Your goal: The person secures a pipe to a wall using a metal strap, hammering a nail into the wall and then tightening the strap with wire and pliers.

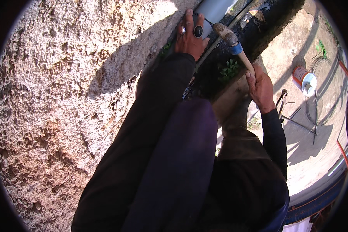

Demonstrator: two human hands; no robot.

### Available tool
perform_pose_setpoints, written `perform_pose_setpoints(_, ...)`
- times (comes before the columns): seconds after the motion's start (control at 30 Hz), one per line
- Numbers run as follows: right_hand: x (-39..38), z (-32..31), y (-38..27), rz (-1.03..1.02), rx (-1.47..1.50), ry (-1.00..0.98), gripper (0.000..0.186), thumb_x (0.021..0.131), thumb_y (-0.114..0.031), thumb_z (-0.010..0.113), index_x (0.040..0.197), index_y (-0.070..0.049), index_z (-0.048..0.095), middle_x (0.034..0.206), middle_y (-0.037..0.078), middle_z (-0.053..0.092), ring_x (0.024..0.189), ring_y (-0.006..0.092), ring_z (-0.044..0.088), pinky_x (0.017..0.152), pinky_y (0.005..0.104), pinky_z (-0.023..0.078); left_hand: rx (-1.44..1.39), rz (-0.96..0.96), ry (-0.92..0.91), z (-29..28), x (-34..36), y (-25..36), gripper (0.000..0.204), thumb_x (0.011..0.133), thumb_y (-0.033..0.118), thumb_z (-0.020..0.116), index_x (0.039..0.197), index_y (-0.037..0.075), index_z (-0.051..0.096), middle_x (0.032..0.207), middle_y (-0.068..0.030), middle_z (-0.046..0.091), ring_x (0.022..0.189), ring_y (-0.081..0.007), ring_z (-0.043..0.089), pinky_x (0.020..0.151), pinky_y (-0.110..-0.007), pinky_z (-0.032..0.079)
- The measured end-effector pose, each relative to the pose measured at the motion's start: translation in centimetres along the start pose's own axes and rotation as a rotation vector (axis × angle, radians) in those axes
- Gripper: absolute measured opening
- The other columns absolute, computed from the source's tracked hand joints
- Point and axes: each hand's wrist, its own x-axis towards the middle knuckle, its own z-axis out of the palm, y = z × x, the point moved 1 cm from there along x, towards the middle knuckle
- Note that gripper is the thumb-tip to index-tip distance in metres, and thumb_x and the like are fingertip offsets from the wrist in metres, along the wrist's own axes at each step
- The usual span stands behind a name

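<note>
At the top, my left hand, with two rings, lies over a grey pipe beside the rough wall. Its fingers are stretched out and apart. A thin dark wire crosses the pipe from near the fingertips towards the hammer head. My right hand is closed round the wooden handle of a hammer, which has blue tape below its worn head. The head is just right of the pipe; whether it touches the wire I cannot tell.
The rough plastered wall fills the left. A dark ditch with a small green plant runs below the hammer. On the concrete at right are an orange-and-white can, coiled wire and pliers-like tool handles.
</note>
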Motion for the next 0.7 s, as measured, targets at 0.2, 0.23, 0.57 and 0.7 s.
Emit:
perform_pose_setpoints(0.2,1.0,0.7,2.1,0.123,-0.053,-0.054,0.026,0.098,-0.035,0.051,0.103,-0.009,0.053,0.071,0.020,0.060,0.073,0.0442,0.061,0.060,0.0512,0.044,0.014,-0.002,-0.017,0.6,0.3,0.8,0.084,0.077,0.032,0.078,0.144,0.003,0.036,0.149,-0.0163,0.030,0.142,-0.0332,0.027,0.111,-0.050,0.030)
perform_pose_setpoints(0.23,0.6,0.3,1.1,0.099,-0.018,-0.035,0.026,0.098,-0.035,0.051,0.101,-0.009,0.052,0.071,0.021,0.060,0.073,0.0446,0.060,0.059,0.0516,0.044,0.029,-0.034,-0.037,0.5,0.0,0.7,0.084,0.077,0.032,0.078,0.144,0.003,0.036,0.149,-0.0155,0.030,0.143,-0.0325,0.027,0.111,-0.050,0.030)
perform_pose_setpoints(0.57,0.6,0.0,1.0,0.098,-0.037,-0.057,0.027,0.098,-0.035,0.051,0.096,-0.008,0.050,0.071,0.022,0.059,0.073,0.0452,0.060,0.060,0.0526,0.042,0.051,-0.054,-0.042,0.7,0.1,0.7,0.082,0.078,0.033,0.077,0.144,0.004,0.037,0.150,-0.0141,0.030,0.143,-0.0306,0.026,0.107,-0.052,0.033)
perform_pose_setpoints(0.7,0.4,1.0,1.0,0.065,0.003,0.032,0.030,0.098,-0.036,0.051,0.091,-0.007,0.049,0.069,0.023,0.058,0.072,0.0451,0.059,0.060,0.0529,0.041,0.038,-0.048,-0.054,0.7,-0.1,0.7,0.082,0.078,0.033,0.076,0.143,0.004,0.036,0.151,-0.0138,0.029,0.143,-0.0305,0.026,0.108,-0.053,0.033)
